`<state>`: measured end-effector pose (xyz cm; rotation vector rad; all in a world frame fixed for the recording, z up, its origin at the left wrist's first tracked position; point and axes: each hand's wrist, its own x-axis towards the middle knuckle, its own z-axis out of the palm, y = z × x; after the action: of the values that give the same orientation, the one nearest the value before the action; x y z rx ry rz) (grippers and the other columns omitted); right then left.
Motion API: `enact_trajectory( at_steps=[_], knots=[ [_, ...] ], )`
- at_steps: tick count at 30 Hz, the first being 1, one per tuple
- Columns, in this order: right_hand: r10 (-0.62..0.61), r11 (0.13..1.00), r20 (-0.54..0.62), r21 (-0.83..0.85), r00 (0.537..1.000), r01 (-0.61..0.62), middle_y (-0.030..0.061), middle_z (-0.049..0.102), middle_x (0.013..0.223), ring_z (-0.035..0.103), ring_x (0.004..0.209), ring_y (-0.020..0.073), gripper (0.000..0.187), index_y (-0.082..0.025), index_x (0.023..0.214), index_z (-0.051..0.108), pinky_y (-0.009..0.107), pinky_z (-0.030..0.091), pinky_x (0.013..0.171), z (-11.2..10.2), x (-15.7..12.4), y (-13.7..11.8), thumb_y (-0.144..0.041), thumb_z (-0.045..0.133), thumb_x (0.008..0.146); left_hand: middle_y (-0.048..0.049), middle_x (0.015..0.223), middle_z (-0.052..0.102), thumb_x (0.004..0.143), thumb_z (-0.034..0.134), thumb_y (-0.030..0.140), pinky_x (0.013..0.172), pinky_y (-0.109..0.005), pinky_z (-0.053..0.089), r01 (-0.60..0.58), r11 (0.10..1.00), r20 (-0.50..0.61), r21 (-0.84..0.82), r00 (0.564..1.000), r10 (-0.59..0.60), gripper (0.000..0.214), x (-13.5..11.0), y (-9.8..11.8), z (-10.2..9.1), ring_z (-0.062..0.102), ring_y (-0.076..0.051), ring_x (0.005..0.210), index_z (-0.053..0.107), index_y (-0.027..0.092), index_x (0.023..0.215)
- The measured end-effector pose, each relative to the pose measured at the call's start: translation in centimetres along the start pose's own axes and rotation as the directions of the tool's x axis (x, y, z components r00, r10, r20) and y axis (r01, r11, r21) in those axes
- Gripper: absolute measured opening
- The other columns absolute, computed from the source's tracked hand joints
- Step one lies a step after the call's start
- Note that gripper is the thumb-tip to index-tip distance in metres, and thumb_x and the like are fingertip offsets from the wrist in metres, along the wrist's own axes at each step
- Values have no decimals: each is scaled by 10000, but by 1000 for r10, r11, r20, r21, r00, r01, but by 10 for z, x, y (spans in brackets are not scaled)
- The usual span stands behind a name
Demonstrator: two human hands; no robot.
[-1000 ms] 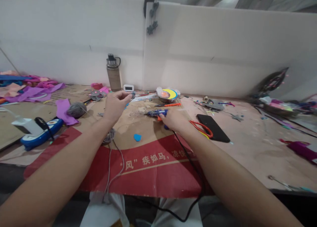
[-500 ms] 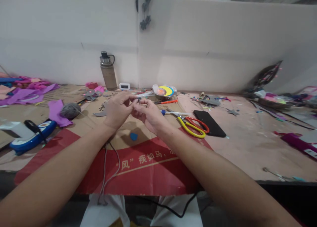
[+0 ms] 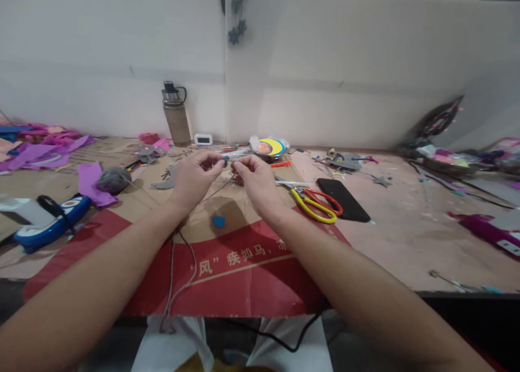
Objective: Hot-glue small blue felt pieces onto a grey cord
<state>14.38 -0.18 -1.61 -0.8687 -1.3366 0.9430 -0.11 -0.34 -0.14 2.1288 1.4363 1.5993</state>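
White foam-board walls back a workbench [image 3: 406,242] covered in the middle by a sheet of brown cardboard [image 3: 244,274] with a red printed band. Above the centre of the frame, the left hand [image 3: 194,178] has its thumb and forefinger closed on a small dark piece [image 3: 223,161], held clear of the board. The right hand [image 3: 257,183] sits just right of it, fingertips [image 3: 237,169] pinched together close beside the piece but not quite touching it. They seem to nip a thin grey strand [image 3: 219,188] that slants down and left under the left palm. Below the hands a blue felt scrap [image 3: 218,221] lies on bare cardboard, and a grey cord [image 3: 175,277] trails to the table's near edge at the bottom of the frame. Yellow-and-red scissors [image 3: 317,205] lie just right of the right wrist, with a black phone [image 3: 343,200] beside them. Left of centre lie a ball of grey yarn [image 3: 114,178] and purple felt [image 3: 90,183]. A water bottle [image 3: 176,115] stands against the back wall. The widest open surface is at the lower right.
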Motion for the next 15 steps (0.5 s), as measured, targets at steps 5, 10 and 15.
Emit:
enact_trajectory(
  at_steps=[5, 10, 15],
  knots=[
    [-28, 998, 23, -49, 999, 30, -13, 570, 733, 529, 645, 91, 87, -196, 756, 542, 254, 464, 660, -2, 0, -8, -229, 526, 834, -19, 729, 685, 784, 627, 261, 619, -247, 407, 37, 998, 47, -43, 998, -35, 118, 0, 2, 1, 560, -124, 636, 707, 182, 822],
    [26, 999, 24, 39, 999, -27, -40, 465, 707, 433, 516, 68, 103, -220, 846, 555, 231, 442, 531, 1, 3, -3, -215, 453, 849, -17, 718, 673, 763, 637, 244, 627, -243, 417, 89, 993, 67, -77, 994, -84, 78, 0, 4, 3, 561, -124, 643, 676, 176, 761],
    [105, 994, 25, 26, 994, -106, -37, 477, 703, 474, 613, 90, 98, -214, 776, 509, 237, 484, 602, 2, 3, -1, -177, 428, 819, -7, 669, 648, 745, 641, 249, 550, -233, 391, 125, 990, 83, -63, 989, -119, 77, 1, 1, 3, 535, -115, 583, 669, 178, 749]
  ],
)
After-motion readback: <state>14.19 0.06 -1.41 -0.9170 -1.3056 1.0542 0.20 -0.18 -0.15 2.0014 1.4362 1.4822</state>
